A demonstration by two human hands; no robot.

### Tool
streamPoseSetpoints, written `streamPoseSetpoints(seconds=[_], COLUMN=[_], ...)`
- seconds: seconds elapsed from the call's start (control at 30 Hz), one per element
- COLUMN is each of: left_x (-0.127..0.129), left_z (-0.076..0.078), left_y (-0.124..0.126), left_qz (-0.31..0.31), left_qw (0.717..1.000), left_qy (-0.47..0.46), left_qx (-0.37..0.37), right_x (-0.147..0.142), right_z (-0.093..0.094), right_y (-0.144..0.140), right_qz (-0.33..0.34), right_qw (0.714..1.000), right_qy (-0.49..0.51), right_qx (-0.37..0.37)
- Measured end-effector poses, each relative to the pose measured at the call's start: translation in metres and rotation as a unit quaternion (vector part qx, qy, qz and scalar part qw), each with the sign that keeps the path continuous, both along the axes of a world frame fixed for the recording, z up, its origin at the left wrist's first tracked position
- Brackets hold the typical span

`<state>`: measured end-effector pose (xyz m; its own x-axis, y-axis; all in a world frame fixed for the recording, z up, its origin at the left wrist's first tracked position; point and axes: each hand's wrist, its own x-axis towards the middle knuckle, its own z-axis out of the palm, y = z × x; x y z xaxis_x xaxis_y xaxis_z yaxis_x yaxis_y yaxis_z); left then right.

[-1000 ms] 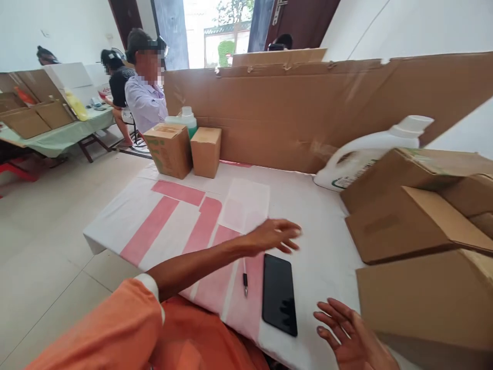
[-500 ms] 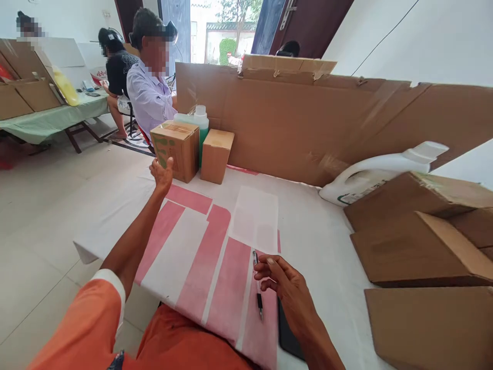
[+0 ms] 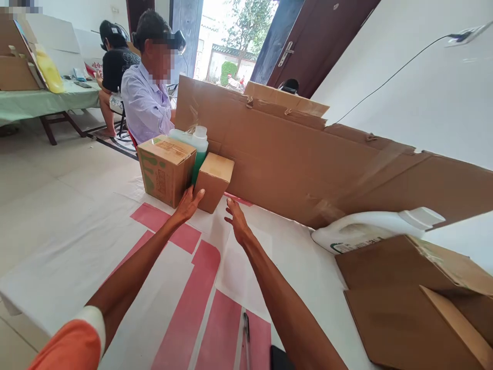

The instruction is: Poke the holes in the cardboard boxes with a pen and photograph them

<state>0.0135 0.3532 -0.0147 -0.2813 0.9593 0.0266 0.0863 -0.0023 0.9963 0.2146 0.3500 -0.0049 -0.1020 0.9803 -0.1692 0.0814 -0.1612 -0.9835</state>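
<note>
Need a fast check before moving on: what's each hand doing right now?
Left hand: open, fingers against the printed box, holding nothing.
Right hand: open, empty, near the plain box.

Small boxes [image 3: 165, 169]: two. Jugs [image 3: 370, 234]: two. Pen [image 3: 246, 329]: one.

- The left box [image 3: 165, 168], far on the table, bears green print on its side and a pale label on top; neither can be read.
- The white jug [image 3: 370, 231] at right carries a label with a green mark; its wording is too small to read.
</note>
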Motion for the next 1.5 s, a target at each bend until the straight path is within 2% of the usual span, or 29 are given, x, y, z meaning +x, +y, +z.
streamPoseSetpoints(seconds=[0.07,0.13,0.2,0.23,0.33,0.47,0.5,0.57,0.6,0.67,0.73,0.8,0.83,0.9,1.0,1.1,1.17,1.33,1.4,1.5], left_x=[0.003,0.008,0.014,0.018,0.031,0.049,0.05,0.046,0.041,0.025,0.008,-0.006,-0.011,-0.013,-0.004,0.011,0.018,0.017,0.013,0.008], left_z=[0.0,-0.001,-0.003,-0.004,-0.008,-0.015,-0.015,-0.014,-0.012,-0.008,-0.006,-0.007,-0.01,-0.015,-0.021,-0.018,-0.012,0.002,0.0,-0.01], left_y=[0.012,0.013,-0.004,-0.02,-0.097,-0.232,-0.261,-0.303,-0.315,-0.319,-0.305,-0.283,-0.272,-0.255,-0.246,-0.257,-0.273,-0.32,-0.332,-0.34], left_qz=[-0.01,-0.019,-0.027,-0.031,-0.054,-0.108,-0.1,-0.094,-0.086,-0.044,0.055,0.105,0.09,0.017,-0.079,-0.096,-0.095,-0.061,-0.057,-0.048], left_qw=[1.0,1.0,0.999,0.999,0.998,0.992,0.992,0.992,0.994,0.997,0.996,0.991,0.991,0.994,0.993,0.992,0.991,0.994,0.997,0.997], left_qy=[-0.01,-0.017,-0.021,-0.023,-0.039,-0.058,-0.066,-0.066,-0.052,-0.004,0.045,0.084,0.099,0.106,0.085,0.077,0.088,0.068,0.044,0.054], left_qx=[-0.008,-0.012,-0.011,-0.01,-0.009,-0.034,-0.039,-0.047,-0.053,-0.062,-0.053,-0.014,-0.003,0.005,0.0,0.003,0.018,0.056,0.027,-0.022], right_x=[-0.017,-0.028,-0.03,-0.027,-0.007,0.027,0.034,0.045,0.05,0.057,0.061,0.06,0.058,0.048,0.029,0.019,0.022,0.046,0.051,0.052], right_z=[-0.007,-0.012,-0.013,-0.014,-0.014,-0.011,-0.009,-0.005,-0.003,0.0,-0.001,-0.007,-0.011,-0.021,-0.034,-0.037,-0.031,-0.006,-0.006,-0.015], right_y=[0.014,0.017,0.007,-0.004,-0.054,-0.144,-0.164,-0.198,-0.211,-0.232,-0.248,-0.263,-0.27,-0.283,-0.293,-0.291,-0.291,-0.311,-0.322,-0.335], right_qz=[0.022,0.038,0.043,0.041,0.036,0.037,0.036,0.031,0.025,0.003,-0.015,-0.017,-0.01,0.019,0.029,-0.043,-0.083,-0.078,-0.079,-0.09], right_qw=[1.0,0.998,0.997,0.997,0.996,0.996,0.996,0.995,0.995,0.996,0.997,0.997,0.996,0.997,0.999,0.996,0.992,0.993,0.993,0.991], right_qy=[0.02,0.042,0.059,0.065,0.076,0.079,0.081,0.09,0.092,0.085,0.073,0.077,0.083,0.077,0.016,-0.036,-0.041,-0.029,-0.039,-0.049], right_qx=[0.002,0.009,0.014,0.014,0.022,0.021,0.011,-0.005,-0.008,-0.006,-0.008,-0.016,-0.017,-0.007,0.035,0.073,0.091,0.083,0.078,0.082])
